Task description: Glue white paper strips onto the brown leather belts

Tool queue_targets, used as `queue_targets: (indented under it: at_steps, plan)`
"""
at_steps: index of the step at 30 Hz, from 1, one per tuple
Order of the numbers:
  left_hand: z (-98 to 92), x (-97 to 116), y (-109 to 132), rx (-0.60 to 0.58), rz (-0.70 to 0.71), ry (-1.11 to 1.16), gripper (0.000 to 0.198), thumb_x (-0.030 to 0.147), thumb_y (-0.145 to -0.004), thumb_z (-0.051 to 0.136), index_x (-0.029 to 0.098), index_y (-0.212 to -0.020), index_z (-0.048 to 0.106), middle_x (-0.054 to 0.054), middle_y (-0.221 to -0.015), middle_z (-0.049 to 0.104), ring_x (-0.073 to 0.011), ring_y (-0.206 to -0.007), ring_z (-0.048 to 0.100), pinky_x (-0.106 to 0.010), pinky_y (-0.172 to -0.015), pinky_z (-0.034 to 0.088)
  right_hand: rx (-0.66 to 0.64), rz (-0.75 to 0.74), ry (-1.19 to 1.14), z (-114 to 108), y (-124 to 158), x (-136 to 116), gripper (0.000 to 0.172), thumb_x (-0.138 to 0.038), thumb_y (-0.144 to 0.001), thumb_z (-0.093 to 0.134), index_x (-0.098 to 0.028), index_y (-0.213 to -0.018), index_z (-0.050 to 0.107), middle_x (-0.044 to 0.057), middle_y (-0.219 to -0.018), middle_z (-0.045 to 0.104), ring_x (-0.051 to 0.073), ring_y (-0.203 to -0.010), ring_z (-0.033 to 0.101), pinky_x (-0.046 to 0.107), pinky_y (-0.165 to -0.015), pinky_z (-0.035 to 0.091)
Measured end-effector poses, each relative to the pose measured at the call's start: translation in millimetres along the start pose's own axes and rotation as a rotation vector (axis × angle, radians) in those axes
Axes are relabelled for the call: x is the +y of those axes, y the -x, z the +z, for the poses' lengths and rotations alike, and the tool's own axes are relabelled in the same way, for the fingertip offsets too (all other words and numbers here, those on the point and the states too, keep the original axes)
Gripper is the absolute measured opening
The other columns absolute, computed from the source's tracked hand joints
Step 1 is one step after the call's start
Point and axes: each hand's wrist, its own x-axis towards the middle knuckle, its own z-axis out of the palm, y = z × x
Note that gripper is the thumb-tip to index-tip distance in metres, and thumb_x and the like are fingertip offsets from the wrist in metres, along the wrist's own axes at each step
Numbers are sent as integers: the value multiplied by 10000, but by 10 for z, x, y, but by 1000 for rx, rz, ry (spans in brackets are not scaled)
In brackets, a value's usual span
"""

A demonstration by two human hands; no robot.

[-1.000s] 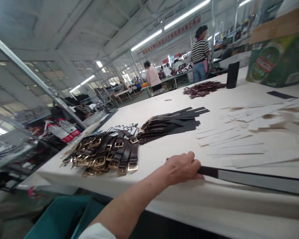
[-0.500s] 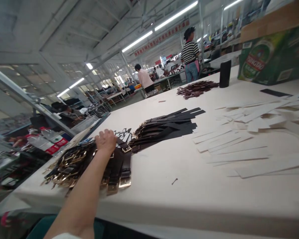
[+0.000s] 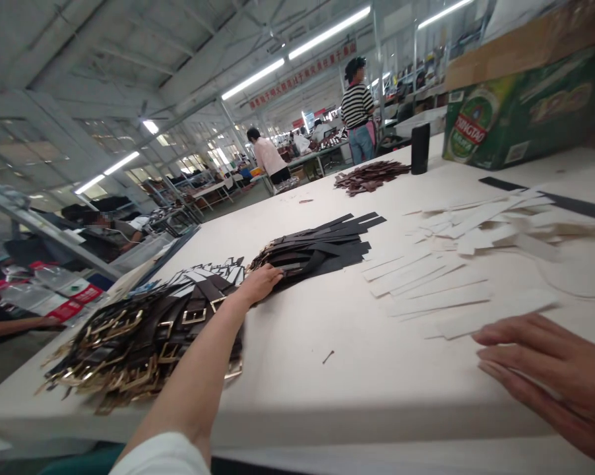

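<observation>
My left hand [image 3: 262,284] reaches forward to the near edge of a pile of dark straps [image 3: 322,247]. Its fingers are bent and closed on a strap there; the fingertips are partly hidden. Under and beside my left forearm spreads a heap of dark brown belt pieces with gold buckles [image 3: 139,343], white backing showing at their far ends. On the right, my right hand [image 3: 549,369] hovers low over the table, fingers stretched out and slightly apart, holding nothing. Close to its fingertips lie loose cream strips [image 3: 495,313].
A green carton [image 3: 520,112] and a black cylinder [image 3: 419,148] stand at the far right of the white table [image 3: 287,389]. Brown strips [image 3: 371,177] are piled near the back. Bottles [image 3: 55,290] stand at left, by another person's arm [image 3: 20,325]. Several people work behind.
My left hand has moved from the buckled belt pieces rightward to the dark strap pile and closed there. My right hand has come into view. The view has shifted slightly right.
</observation>
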Motion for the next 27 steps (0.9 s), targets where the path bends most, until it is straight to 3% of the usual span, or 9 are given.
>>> queue_targets:
  at_steps: [2,5,9,13,17,20,23,25,27]
  plan:
    - [40,4,8,11,14,16,311,330,-1010,481,219,-1249,645,-67,-1190,640,-180,-1046,634,-339,-980,487,-90,-58,-61,4,-69,-85,209,-257,-906,610,-316,-1097,668,125,-1113,662,293,-1033,652,401,-754,605]
    - [81,50,9,92,-10,31,297,354,-973,578,164,-1194,632,-84,-1175,646,-202,-1030,637,-421,-937,526,-111,-124,-138,-29,-262,-253,169,-162,-935,559,-218,-1075,633,107,-1054,642,259,-1003,624,395,-767,569]
    - [-80,195,30,289,-50,56,275,347,-995,530,154,-1165,626,-88,-1141,655,-203,-1000,638,-408,-898,532,-81,-170,-190,-102,-661,-401,171,-144,-962,526,-188,-1098,620,97,-1039,646,239,-978,602,392,-792,544]
    - [-562,592,145,445,37,80,326,294,-1033,358,184,-1175,630,-89,-1057,663,-200,-967,624,-320,-881,482,85,-198,-123,-149,-1244,-423,429,-199,-913,641,-165,-1327,534,132,-1243,618,279,-1160,553,449,-975,507]
    - [-1182,1342,429,535,328,110,326,310,-1028,371,216,-1238,602,-48,-976,621,-160,-859,584,-264,-793,453,204,-325,-60,-231,-1840,-481,850,-209,-777,759,-114,-1497,316,158,-1448,479,316,-1310,446,472,-1113,395]
    - [-1492,1817,677,592,579,170,295,291,-1021,404,203,-1207,616,-28,-908,603,-133,-770,561,-241,-713,438,156,-324,-45,-407,-1980,-441,842,-133,-810,653,-109,-1530,217,116,-1324,570,238,-1173,555,383,-1009,464]
    - [-1406,2039,799,497,580,233,300,313,-1020,414,225,-1243,592,-43,-995,656,-161,-834,603,-266,-741,452,-40,-330,124,-657,-1712,-272,614,-186,-874,619,-148,-1445,398,78,-1128,633,220,-1007,606,343,-861,490]
    - [-1115,2128,795,308,483,250,321,339,-1023,394,240,-1292,538,-44,-981,676,-185,-807,624,-291,-719,457,-233,-351,287,-762,-1355,-116,481,-328,-905,663,-177,-1340,526,77,-1010,638,238,-922,600,337,-770,476]
    - [-748,2232,752,72,390,233,319,346,-1026,370,239,-1301,491,-34,-904,674,-195,-715,619,-299,-656,446,-398,-347,392,-751,-940,44,499,-434,-894,700,-175,-1300,569,82,-911,625,244,-838,577,319,-676,442]
